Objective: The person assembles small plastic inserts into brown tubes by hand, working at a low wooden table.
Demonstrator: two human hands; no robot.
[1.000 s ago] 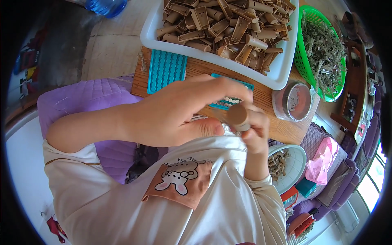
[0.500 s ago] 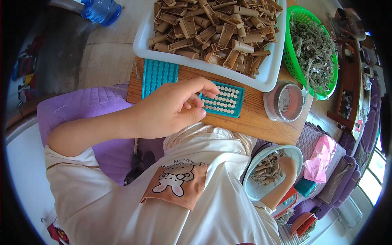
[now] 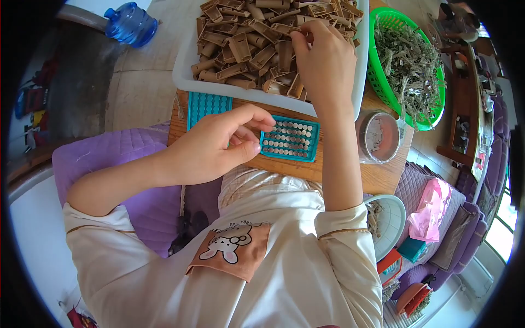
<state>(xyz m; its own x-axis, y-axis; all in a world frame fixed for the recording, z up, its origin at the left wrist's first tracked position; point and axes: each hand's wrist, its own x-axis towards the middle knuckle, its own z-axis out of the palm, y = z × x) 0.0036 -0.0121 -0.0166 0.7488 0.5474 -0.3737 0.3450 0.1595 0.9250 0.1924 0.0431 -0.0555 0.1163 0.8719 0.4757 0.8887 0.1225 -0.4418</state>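
Note:
My left hand (image 3: 221, 143) hovers at the left edge of a small teal tray (image 3: 315, 143) on the wooden table. Its fingers are curved, thumb and forefinger apart, with nothing seen between them. Rows of small round pale pellets (image 3: 290, 139) fill the teal tray. Over a white tub (image 3: 219, 89) heaped with brown half-tube plastic pieces (image 3: 240, 48), my right hand (image 3: 327, 65) reaches in from the right. Thumb and fingers there are curled together; whatever they hold is hidden.
Left of the tray lies a teal pegged plate (image 3: 209, 106). A clear round container (image 3: 381, 139) and a green basket of dry plant scraps (image 3: 377, 82) stand right. Beside my right arm is a pale bowl (image 3: 395, 218). A blue water bottle (image 3: 131, 24) lies far left.
My right hand has left the pale bowl at the lower right and moved up over the white tub. My left hand stays by the teal tray; the whole view has shifted slightly.

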